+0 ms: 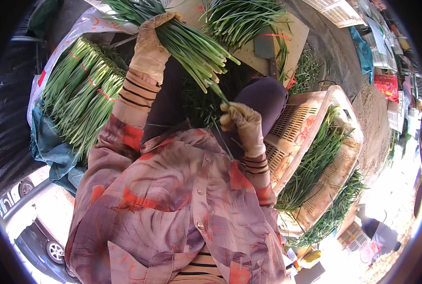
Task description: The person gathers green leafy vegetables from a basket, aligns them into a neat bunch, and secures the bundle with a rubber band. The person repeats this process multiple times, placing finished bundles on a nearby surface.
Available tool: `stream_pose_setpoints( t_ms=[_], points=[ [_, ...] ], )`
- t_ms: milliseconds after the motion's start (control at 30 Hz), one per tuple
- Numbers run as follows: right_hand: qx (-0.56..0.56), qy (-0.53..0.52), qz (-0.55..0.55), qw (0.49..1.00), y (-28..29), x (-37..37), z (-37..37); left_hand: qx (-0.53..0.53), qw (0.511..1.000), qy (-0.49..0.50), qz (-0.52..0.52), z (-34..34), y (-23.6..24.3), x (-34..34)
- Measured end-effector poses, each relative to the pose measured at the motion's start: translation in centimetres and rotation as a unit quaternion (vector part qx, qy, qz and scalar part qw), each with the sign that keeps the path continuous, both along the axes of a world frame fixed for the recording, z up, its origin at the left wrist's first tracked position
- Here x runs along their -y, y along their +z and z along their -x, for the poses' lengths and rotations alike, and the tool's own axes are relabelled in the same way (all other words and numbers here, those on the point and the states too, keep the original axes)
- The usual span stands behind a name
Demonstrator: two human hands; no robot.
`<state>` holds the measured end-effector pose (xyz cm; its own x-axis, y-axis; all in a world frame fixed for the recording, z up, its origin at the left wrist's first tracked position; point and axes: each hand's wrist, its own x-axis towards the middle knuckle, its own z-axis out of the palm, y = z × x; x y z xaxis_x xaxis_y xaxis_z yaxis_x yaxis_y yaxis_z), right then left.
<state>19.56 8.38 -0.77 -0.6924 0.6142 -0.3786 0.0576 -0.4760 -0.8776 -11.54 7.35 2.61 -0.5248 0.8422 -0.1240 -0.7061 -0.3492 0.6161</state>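
Note:
A loose bunch of garlic chives lies across my gloved left hand, which is closed around it. The cut ends point toward my right side. Just below those ends, my gloved right hand pinches a few thin chive blades between thumb and fingers. Both gloves are pale and stained. Beyond my hands, a pile of chives rests on a yellowish board, beside a flat dark blade with a red tie near it.
On my left, several chive bundles with red ties lie over a blue-green cloth. On my right stands a plastic crate with loose chives in it. Scraps of chives lie between my knees. A person is in the background.

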Motion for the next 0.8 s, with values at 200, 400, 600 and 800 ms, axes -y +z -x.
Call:
stream_pose_setpoints(
  t_ms=[200,400,600,800],
  points=[
    [0.222,0.193,-0.541,0.788,0.2,-0.6,-2.8,-0.001,0.999,0.015,-0.034,1.9,-0.3,1.0],
    [0.019,-0.074,-0.288,0.955,5.6,-1.4,4.1,-0.004,0.999,0.050,0.017,-0.5,1.4,0.8],
    [-0.070,-0.082,-0.143,0.984,4.7,-1.8,5.2,-0.004,1.000,-0.010,-0.021,-1.5,1.1,0.8],
    [-0.075,-0.156,-0.151,0.973,6.3,-1.7,0.6,-0.023,0.998,0.045,-0.031,-1.1,0.5,1.4]
  ],
)
